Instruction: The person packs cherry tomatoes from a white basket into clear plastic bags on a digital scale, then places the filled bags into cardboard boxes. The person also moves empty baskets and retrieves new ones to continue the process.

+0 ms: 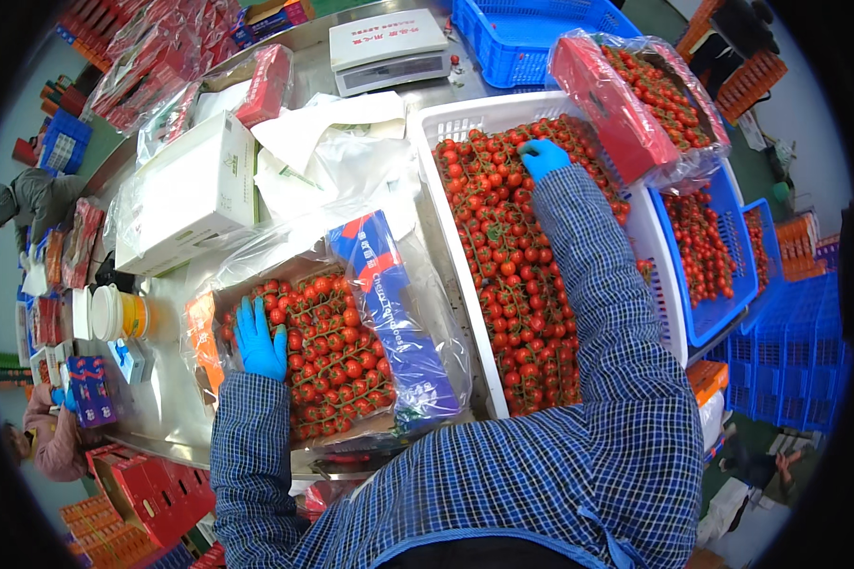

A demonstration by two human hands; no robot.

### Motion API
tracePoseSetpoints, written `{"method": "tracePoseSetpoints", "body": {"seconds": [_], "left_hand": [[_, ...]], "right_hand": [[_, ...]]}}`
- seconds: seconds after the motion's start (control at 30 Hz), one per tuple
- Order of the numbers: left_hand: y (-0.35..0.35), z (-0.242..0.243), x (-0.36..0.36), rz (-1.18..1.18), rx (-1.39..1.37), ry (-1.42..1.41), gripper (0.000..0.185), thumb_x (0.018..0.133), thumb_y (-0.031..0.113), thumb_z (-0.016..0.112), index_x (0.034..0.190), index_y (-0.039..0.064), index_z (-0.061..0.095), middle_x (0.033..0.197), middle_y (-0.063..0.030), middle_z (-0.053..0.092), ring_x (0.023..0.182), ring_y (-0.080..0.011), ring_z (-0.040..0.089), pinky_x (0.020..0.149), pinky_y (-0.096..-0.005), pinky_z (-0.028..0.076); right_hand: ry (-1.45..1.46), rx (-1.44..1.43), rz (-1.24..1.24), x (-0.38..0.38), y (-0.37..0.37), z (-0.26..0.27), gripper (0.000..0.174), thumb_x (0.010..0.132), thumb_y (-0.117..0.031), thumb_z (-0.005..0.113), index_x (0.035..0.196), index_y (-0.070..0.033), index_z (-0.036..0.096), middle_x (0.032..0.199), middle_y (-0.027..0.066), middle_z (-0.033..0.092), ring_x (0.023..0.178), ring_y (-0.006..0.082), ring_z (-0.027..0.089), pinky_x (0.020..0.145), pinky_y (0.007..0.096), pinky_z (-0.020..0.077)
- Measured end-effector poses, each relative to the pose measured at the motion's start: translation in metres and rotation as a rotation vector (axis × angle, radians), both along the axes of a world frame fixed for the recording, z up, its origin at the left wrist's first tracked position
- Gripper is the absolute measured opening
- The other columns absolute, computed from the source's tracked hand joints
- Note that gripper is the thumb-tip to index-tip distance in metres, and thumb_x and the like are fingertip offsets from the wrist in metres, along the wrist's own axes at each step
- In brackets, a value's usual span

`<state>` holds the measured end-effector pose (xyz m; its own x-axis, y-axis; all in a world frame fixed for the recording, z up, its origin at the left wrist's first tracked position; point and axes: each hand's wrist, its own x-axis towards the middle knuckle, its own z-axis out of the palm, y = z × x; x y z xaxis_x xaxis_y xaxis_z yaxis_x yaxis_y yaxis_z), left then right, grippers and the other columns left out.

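My left hand (pixel 261 341), in a blue glove, lies with spread fingers on the cherry tomatoes on the vine (pixel 334 348) that fill a cardboard box. Clear plastic film lines that box, and its blue and purple flap (pixel 391 306) bears writing. On the right, my right hand (pixel 543 158), gloved too, reaches to the far part of a white plastic crate (pixel 455 277) full of cherry tomatoes on the vine (pixel 505 242). Its fingers are bent down at the tomatoes; whether they grip a stem cannot be told.
Beyond stand a weighing scale (pixel 390 50), a blue crate (pixel 512 57) and a white carton (pixel 185 192). A film-wrapped red box of tomatoes (pixel 619 114) rests on the white crate's far right corner. A yellow and white tub (pixel 121 313) is at left. Two people work beyond the table's left side.
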<state>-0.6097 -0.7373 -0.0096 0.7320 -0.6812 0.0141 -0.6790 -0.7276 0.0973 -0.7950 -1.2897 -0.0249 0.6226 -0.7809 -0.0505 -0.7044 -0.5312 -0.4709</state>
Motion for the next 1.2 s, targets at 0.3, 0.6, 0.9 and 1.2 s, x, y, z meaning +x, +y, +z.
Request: {"method": "tracePoseSetpoints", "body": {"seconds": [0.3, 0.6, 0.9, 1.2], "left_hand": [[-0.005, -0.007, -0.006, 0.076, -0.037, -0.034, 0.065, 0.085, 0.025, 0.052, 0.139, 0.005, 0.022, 0.143, -0.0213, 0.02, 0.131, -0.0375, 0.022, 0.106, -0.0454, 0.019], [-0.002, -0.008, -0.006, 0.103, -0.024, -0.013, 0.065, 0.086, 0.031, 0.051, 0.14, 0.008, 0.022, 0.144, -0.0197, 0.018, 0.131, -0.0364, 0.022, 0.106, -0.0448, 0.021], [0.002, 0.005, 0.002, 0.047, -0.056, 0.122, 0.068, 0.084, 0.035, 0.054, 0.14, 0.011, 0.023, 0.144, -0.0175, 0.019, 0.131, -0.0353, 0.022, 0.105, -0.047, 0.023], [-0.054, 0.046, -0.028, -0.545, -0.305, 0.238, 0.067, 0.081, 0.036, 0.058, 0.134, 0.003, 0.034, 0.138, -0.0205, 0.03, 0.129, -0.0362, 0.027, 0.105, -0.0462, 0.023]], "right_hand": [[0.245, -0.054, 0.345, 0.099, 0.064, 0.012, 0.026, 0.082, -0.022, 0.053, 0.101, -0.006, 0.061, 0.104, 0.0178, 0.057, 0.097, 0.0303, 0.057, 0.083, 0.0397, 0.0481], [0.144, 0.17, 0.055, 0.115, 0.08, 0.0, 0.047, 0.076, -0.023, 0.061, 0.114, 0.0, 0.044, 0.113, 0.0221, 0.055, 0.103, 0.0361, 0.056, 0.084, 0.0435, 0.048], [-0.976, 1.566, 0.287, 0.002, 0.114, 0.05, 0.053, 0.079, -0.017, 0.061, 0.126, -0.001, 0.041, 0.114, 0.0145, 0.056, 0.092, 0.022, 0.06, 0.071, 0.0328, 0.0541], [-0.618, 1.193, 0.397, 0.035, 0.261, 0.126, 0.05, 0.08, -0.013, 0.06, 0.126, 0.001, 0.044, 0.114, 0.0137, 0.056, 0.102, 0.022, 0.057, 0.087, 0.0335, 0.0478]]}}
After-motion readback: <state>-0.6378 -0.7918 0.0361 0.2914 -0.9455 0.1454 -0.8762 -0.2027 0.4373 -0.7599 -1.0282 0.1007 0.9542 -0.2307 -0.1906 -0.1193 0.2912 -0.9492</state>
